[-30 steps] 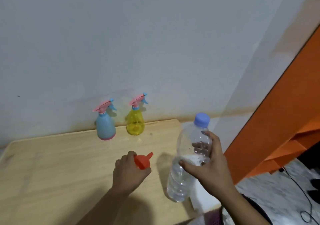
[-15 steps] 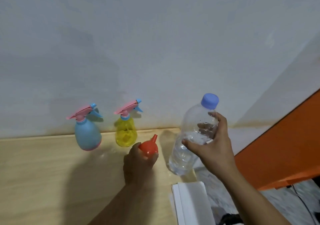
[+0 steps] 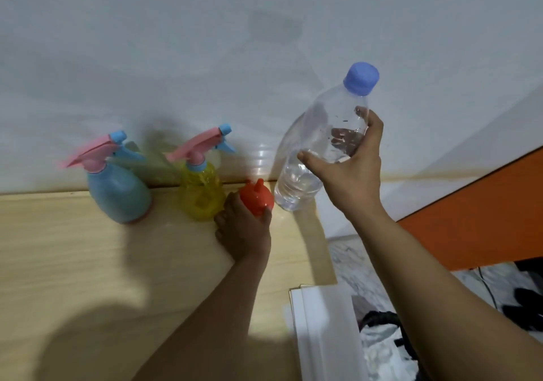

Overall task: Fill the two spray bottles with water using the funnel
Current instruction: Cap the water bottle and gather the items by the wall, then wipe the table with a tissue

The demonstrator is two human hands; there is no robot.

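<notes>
A blue spray bottle [image 3: 119,191] and a yellow spray bottle [image 3: 202,192] stand side by side at the back of the wooden table [image 3: 88,263], both with pink trigger heads on. My left hand [image 3: 244,231] grips an orange funnel [image 3: 256,198], spout pointing away, just right of the yellow bottle. My right hand [image 3: 349,169] holds a clear water bottle [image 3: 320,142] with a blue cap [image 3: 361,78], lifted and tilted above the table's far right corner. The bottle is partly filled with water.
A white wall [image 3: 264,43] rises directly behind the bottles. An orange panel [image 3: 484,213] stands to the right. White boards [image 3: 326,330] lean by the table's right edge, above a marbled floor with dark cables and clutter [image 3: 523,298].
Both hands have moved forward toward the wall. The funnel now sits close beside the yellow bottle, and the water bottle has been lifted higher. The spray bottles appear nearer and larger.
</notes>
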